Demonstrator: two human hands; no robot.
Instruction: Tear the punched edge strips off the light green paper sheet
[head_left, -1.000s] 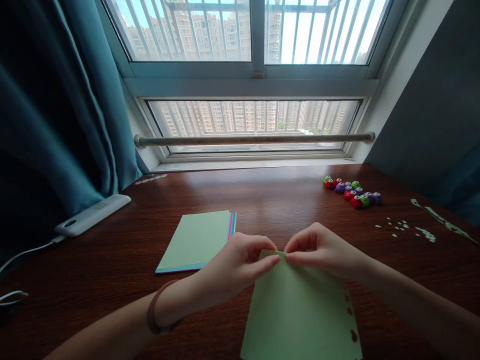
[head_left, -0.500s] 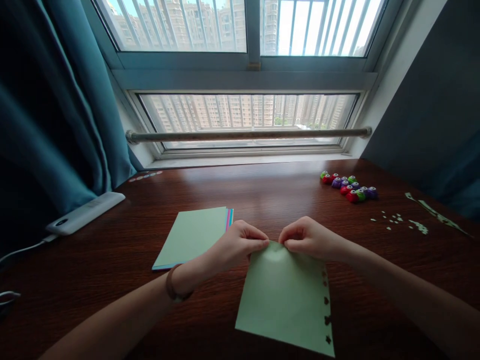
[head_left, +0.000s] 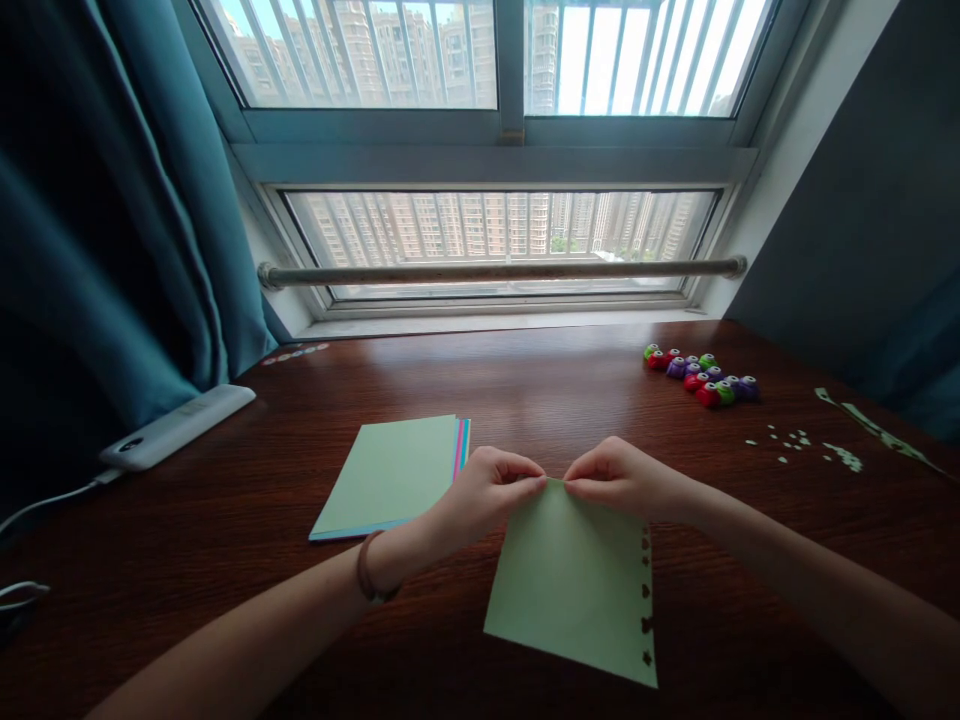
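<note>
A sheet of light green paper (head_left: 574, 590) hangs tilted from both my hands, its top edge pinched near the middle. My left hand (head_left: 491, 490) is closed on that edge between thumb and fingers. Just to its right, my right hand (head_left: 626, 480) pinches the same edge the same way. Small punched shapes run down the sheet's right side, the lowest like a star. Behind my left forearm lies a stack of coloured paper (head_left: 394, 470), green on top, with pink and blue edges showing.
Small red, green and purple craft punches or toys (head_left: 701, 375) stand at the back right. Near them are tiny paper bits (head_left: 844, 455) and a cut green strip (head_left: 877, 425). A white device with a cable (head_left: 180, 425) lies left, by the curtain (head_left: 142, 200).
The sheet's lower edge has risen slightly and swung a little. My left hand has shifted slightly right. Both hands keep their pinch on the top edge.
</note>
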